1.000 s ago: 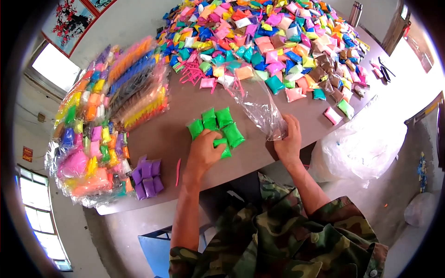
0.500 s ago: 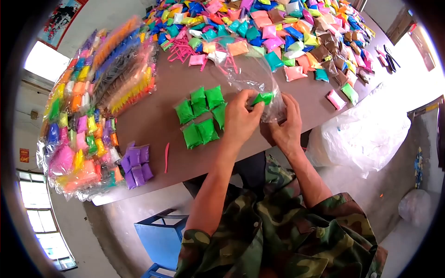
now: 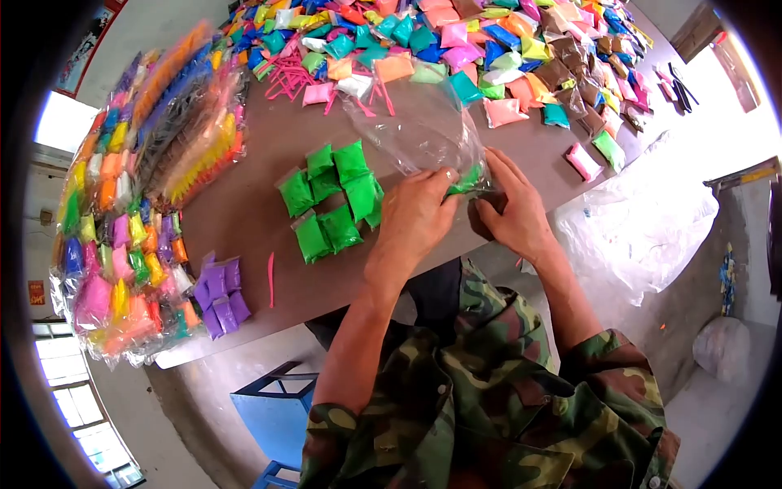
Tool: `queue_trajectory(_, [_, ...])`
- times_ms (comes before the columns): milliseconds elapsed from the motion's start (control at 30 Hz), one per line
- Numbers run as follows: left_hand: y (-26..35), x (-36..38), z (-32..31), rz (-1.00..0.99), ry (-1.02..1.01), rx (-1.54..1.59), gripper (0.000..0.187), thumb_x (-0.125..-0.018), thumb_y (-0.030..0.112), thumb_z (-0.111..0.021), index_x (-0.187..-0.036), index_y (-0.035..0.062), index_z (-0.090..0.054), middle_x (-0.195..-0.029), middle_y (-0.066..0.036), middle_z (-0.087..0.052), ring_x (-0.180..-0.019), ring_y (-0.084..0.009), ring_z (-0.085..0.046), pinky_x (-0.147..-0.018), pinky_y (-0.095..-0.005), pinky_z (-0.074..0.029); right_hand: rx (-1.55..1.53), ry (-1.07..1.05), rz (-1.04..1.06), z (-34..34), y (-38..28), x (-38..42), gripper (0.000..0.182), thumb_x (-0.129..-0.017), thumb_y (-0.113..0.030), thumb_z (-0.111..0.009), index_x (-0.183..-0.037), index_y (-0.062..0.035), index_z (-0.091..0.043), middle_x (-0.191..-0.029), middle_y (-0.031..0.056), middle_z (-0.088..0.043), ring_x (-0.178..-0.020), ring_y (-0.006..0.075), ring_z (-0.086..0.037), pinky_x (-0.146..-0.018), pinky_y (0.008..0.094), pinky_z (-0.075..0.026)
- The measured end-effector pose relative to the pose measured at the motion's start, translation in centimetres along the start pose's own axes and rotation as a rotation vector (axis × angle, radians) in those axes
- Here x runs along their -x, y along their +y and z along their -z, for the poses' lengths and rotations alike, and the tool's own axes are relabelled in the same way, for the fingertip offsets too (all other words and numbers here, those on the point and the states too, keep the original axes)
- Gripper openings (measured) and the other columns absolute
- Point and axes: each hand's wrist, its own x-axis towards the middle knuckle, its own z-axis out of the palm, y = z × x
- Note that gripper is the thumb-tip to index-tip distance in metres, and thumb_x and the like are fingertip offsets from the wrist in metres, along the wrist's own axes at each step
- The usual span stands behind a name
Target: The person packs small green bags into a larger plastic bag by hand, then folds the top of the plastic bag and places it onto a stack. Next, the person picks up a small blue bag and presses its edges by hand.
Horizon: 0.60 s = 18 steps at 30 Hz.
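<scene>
A clear plastic bag (image 3: 428,134) lies on the table, with a bright green packet (image 3: 467,181) at its near end. My left hand (image 3: 414,216) is closed on this end of the bag, thumb and fingers by the green packet; part of the packet is hidden behind the hand. On the other side, my right hand (image 3: 520,213) has its fingers stretched out and its thumb apart, touching or nearly touching the bag's edge. Left of my left hand sits a group of several green packets (image 3: 336,200), some overlapping.
Purple packets (image 3: 220,295) and a pink plastic stick (image 3: 271,279) lie at left. Filled clear bags of coloured packets (image 3: 134,244) stand along the left edge. A large pile of packets (image 3: 456,37) covers the back. White plastic sheeting (image 3: 643,236) hangs at right; a blue chair (image 3: 273,416) stands below.
The green packet sits lower in the bag, and my left hand now covers more of it. My right hand's fingers have straightened. The whole view has shifted slightly.
</scene>
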Motion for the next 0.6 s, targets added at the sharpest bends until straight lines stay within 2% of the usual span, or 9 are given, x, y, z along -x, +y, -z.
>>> queue_trajectory(133, [-0.1,-0.5,0.1,-0.109,0.044,0.046,0.031,-0.090,0.017,-0.081,-0.119,0.0073,-0.075,-0.103,-0.022,-0.077,-0.097,-0.0464,-0.073,-0.084,-0.0537,-0.057,0.045,0.068,0.062,-0.7,0.3,-0.6,0.075,-0.083,-0.007,-0.076,-0.155,-0.0099,-0.058,-0.153,0.0213,-0.062,-0.136,0.0430,-0.063,-0.110,0.0469,-0.054])
queue_trajectory(167, [-0.1,-0.7,0.1,-0.106,0.042,0.047,0.031,-0.090,0.017,-0.081,-0.119,0.0073,-0.075,-0.103,-0.022,-0.077,-0.097,-0.0464,-0.073,-0.084,-0.0537,-0.057,0.052,0.090,0.075,-0.9,0.5,-0.6,0.073,-0.082,-0.007,-0.077,-0.153,-0.0104,-0.060,-0.150,0.0193,-0.064,-0.134,0.0422,-0.063,-0.110,0.0465,-0.054])
queue_trajectory(233, [0.0,-1.1,0.3,0.100,-0.062,0.073,0.033,-0.089,0.016,-0.081,-0.119,0.0046,-0.075,-0.097,-0.024,-0.076,-0.092,-0.0487,-0.072,-0.080,-0.0543,-0.057,0.061,0.111,0.083,-1.3,0.8,-0.5,0.072,-0.081,-0.006,-0.077,-0.151,-0.0109,-0.062,-0.148,0.0172,-0.066,-0.133,0.0413,-0.064,-0.110,0.0461,-0.054])
queue_trajectory(300, [-0.3,-1.2,0.0,0.079,-0.047,0.067,0.033,-0.089,0.015,-0.080,-0.119,0.0031,-0.074,-0.095,-0.025,-0.075,-0.091,-0.0491,-0.072,-0.078,-0.0546,-0.057,0.106,0.155,0.172,-1.7,0.8,-0.5,0.071,-0.079,-0.005,-0.080,-0.148,-0.0121,-0.065,-0.147,0.0140,-0.067,-0.131,0.0387,-0.065,-0.109,0.0450,-0.055])
queue_trajectory(433, [0.5,-1.4,0.6,0.033,-0.080,0.091,0.032,-0.090,0.015,-0.079,-0.117,-0.0003,-0.074,-0.094,-0.027,-0.075,-0.091,-0.0489,-0.072,-0.076,-0.0552,-0.056,0.132,0.185,0.180,-1.8,-0.2,-0.6,0.072,-0.078,-0.006,-0.082,-0.148,-0.0134,-0.066,-0.145,0.0124,-0.067,-0.129,0.0368,-0.065,-0.108,0.0444,-0.055])
queue_trajectory(600, [0.1,-1.4,0.1,0.022,-0.085,0.110,0.032,-0.091,0.017,-0.079,-0.118,0.0000,-0.074,-0.095,-0.027,-0.075,-0.090,-0.0489,-0.072,-0.076,-0.0540,-0.056,0.131,0.173,0.191,-1.9,0.3,-0.6,0.073,-0.077,-0.005,-0.083,-0.148,-0.0129,-0.066,-0.145,0.0126,-0.067,-0.130,0.0366,-0.065,-0.108,0.0451,-0.055])
